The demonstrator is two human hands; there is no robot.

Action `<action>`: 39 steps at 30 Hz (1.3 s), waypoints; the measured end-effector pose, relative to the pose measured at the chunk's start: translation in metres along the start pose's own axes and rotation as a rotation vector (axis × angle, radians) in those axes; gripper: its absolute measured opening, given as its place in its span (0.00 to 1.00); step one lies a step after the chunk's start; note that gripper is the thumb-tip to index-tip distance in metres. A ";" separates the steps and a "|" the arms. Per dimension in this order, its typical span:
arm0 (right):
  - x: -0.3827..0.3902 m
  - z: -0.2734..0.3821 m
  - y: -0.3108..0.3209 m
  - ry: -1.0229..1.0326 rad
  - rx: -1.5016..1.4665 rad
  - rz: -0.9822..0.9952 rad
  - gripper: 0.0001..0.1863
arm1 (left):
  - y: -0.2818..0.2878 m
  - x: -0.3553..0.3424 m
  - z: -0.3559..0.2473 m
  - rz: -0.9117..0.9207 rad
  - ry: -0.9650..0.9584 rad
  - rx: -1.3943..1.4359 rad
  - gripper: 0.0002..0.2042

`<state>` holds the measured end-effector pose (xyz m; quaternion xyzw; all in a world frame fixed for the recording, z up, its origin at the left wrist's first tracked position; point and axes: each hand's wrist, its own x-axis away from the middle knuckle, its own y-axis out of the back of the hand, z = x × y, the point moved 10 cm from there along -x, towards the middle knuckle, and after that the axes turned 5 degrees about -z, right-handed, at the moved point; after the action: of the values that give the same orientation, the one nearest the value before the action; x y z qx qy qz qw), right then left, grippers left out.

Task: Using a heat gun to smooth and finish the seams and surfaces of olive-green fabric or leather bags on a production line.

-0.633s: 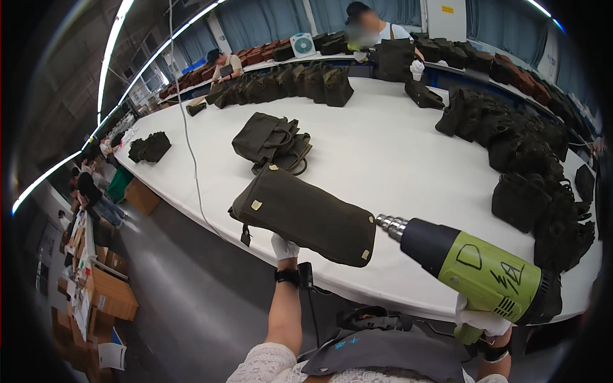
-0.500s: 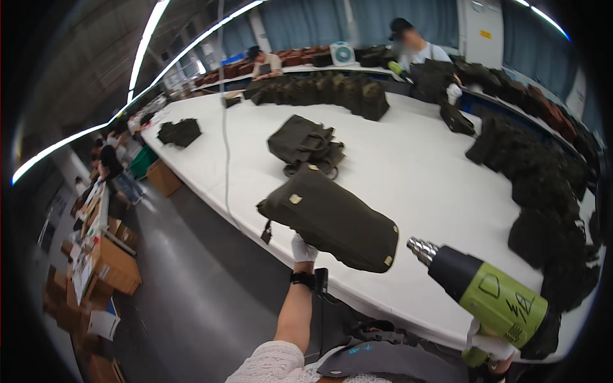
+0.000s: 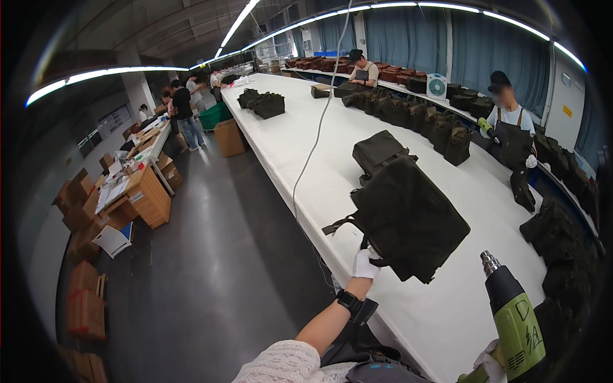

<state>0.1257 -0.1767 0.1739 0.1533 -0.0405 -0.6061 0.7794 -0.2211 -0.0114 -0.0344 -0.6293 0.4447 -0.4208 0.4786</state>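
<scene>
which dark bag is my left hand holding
The large foreground bag, gripped at its lower left by your left hand; it partly hides the untouched bag behind.

Partly hidden behind the raised dark tote bag (image 3: pixel 412 220): dark handbag (image 3: pixel 381 153) on the white tabletop (image 3: pixel 274 140). Partly masked by the same tote bag: left hand (image 3: pixel 366 263). Partly covered by the green heat gun (image 3: pixel 520 325) and cut off by the lower edge: right hand (image 3: pixel 493 364). Cut off below: heat-gun handle (image 3: pixel 474 376), grey apron (image 3: pixel 383 373). Cut off above: white cable (image 3: pixel 295 190). Too small to tell: articles on the wooden desk (image 3: pixel 151 199).
</scene>
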 end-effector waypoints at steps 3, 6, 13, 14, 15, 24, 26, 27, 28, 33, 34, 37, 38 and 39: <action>0.008 -0.034 0.012 -0.082 -0.014 -0.077 0.10 | -0.003 0.007 0.053 -0.146 0.015 -0.146 0.15; 0.010 -0.051 0.004 -0.126 -0.052 -0.075 0.10 | 0.054 0.010 0.078 -0.262 0.035 -0.284 0.11; 0.063 -0.119 0.017 -0.367 -0.095 -0.188 0.10 | 0.143 0.074 0.100 -0.385 0.445 -0.832 0.07; 0.072 -0.133 0.026 -0.410 -0.097 -0.243 0.10 | 0.125 0.085 0.105 -0.372 0.487 -0.838 0.07; 0.081 -0.145 0.034 -0.453 -0.100 -0.294 0.10 | 0.111 0.098 0.103 -0.363 0.569 -1.086 0.10; 0.053 -0.075 0.004 -0.426 0.015 -0.230 0.08 | 0.080 0.096 -0.041 -0.262 0.070 -1.374 0.13; 0.046 -0.067 -0.020 -0.498 -0.128 -0.158 0.08 | 0.098 0.106 -0.065 -0.360 0.124 -1.428 0.11; 0.042 -0.064 -0.024 -0.475 -0.124 -0.179 0.08 | 0.105 0.109 -0.067 -0.371 0.158 -1.451 0.11; 0.041 -0.062 -0.024 -0.446 -0.118 -0.199 0.07 | 0.109 0.114 -0.064 -0.379 0.187 -1.472 0.11; 0.040 -0.087 -0.021 -0.479 0.091 -0.149 0.06 | 0.112 0.127 -0.059 -0.315 0.227 -1.474 0.10; 0.037 -0.084 -0.028 -0.478 0.086 -0.133 0.06 | 0.112 0.131 -0.061 -0.316 0.243 -1.474 0.10; 0.015 -0.052 -0.065 -0.201 0.068 -0.013 0.11 | 0.121 0.129 -0.065 -0.334 0.209 -1.459 0.11; 0.005 -0.051 -0.077 -0.109 0.165 0.002 0.11 | 0.124 0.130 -0.065 -0.325 0.198 -1.461 0.11; -0.008 -0.049 -0.091 -0.077 0.167 0.035 0.11 | 0.123 0.127 -0.060 -0.325 0.203 -1.456 0.11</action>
<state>0.0513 -0.1795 0.1018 0.1939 -0.1235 -0.5922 0.7723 -0.2662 -0.1655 -0.1302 -0.8026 0.5539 -0.1416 -0.1701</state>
